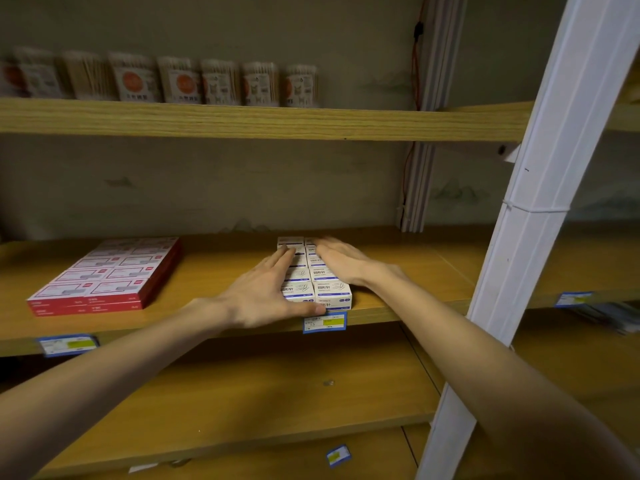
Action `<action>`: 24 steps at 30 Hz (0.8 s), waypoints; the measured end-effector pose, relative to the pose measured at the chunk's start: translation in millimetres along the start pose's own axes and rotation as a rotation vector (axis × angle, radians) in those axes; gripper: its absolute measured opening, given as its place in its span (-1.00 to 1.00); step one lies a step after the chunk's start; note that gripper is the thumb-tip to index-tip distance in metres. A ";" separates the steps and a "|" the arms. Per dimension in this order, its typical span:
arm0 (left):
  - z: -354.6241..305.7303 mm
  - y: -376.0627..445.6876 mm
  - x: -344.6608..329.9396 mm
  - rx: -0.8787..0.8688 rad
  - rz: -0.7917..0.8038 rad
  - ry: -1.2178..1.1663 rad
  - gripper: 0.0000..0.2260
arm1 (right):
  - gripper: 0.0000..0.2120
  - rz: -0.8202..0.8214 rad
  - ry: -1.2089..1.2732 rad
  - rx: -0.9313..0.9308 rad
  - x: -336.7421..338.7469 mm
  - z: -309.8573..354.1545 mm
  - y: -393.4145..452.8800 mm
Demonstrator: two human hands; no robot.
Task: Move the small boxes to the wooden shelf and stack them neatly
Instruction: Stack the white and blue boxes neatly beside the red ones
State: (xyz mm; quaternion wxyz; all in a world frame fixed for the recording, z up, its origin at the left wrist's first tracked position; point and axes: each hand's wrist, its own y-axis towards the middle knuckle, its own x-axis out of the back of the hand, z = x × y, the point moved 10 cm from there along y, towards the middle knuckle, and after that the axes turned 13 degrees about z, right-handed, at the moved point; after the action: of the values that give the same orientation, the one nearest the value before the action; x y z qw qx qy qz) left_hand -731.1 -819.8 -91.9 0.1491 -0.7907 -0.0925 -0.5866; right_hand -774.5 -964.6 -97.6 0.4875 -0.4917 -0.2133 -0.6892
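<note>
Fingers of left hand (266, 292) and right hand (341, 259) lie straight, pressing the small boxes (327, 289) between them.

Two bare forearms show, both uncovered as far as the frame's lower edge, with no sleeve, watch, ring or glove on either one, each ending in a slim long-fingered hand, the left hand (263, 296) and the right hand (341, 259), with short, unpainted nails.
</note>
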 end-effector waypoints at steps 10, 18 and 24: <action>13.6 -13.5 4.9 0.029 0.049 -0.100 0.40 | -0.49 -0.132 0.239 0.066 11.6 -11.5 -55.1; 34.6 -19.8 -20.3 0.179 0.166 0.056 0.48 | 0.01 -0.020 -0.163 0.170 -23.4 -13.0 -96.6; 19.6 -11.7 -29.7 0.138 0.197 0.135 0.28 | -0.03 0.015 -0.293 0.129 -38.3 -6.2 -79.4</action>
State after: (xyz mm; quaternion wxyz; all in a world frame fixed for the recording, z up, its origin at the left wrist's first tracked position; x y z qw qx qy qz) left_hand -725.9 -801.3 -124.0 0.2659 -0.7425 -0.0442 -0.6132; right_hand -845.8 -917.3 -119.4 0.4868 -0.5562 -0.3225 -0.5913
